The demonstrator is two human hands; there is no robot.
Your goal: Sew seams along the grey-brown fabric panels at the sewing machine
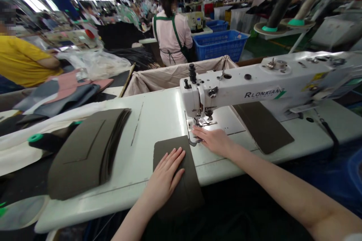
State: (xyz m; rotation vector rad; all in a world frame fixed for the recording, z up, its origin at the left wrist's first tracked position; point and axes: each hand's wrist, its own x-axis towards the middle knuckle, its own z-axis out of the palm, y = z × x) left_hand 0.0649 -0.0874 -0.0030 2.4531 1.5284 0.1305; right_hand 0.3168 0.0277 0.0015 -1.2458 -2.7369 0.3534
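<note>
My left hand (166,177) lies flat with its fingers spread on a dark olive fabric panel (172,145), which hangs over the table's front edge. My right hand (215,141) reaches to the sewing machine (232,86); its fingers stretch over the metal plate just in front of the presser foot (201,121), and I see nothing held in them. To the left is a stack of similar olive panels (82,150), the top one marked with an angled line. Another olive panel (264,128) rests beneath the machine arm at right.
A dark thread cone (42,139) lies left of the stack. Behind the table is a cloth-lined bin (161,77); a blue basket (220,43) stands farther back. Thread spools (283,5) rise at upper right. A person in a green-strapped apron (171,35) and one in yellow (25,60) are nearby.
</note>
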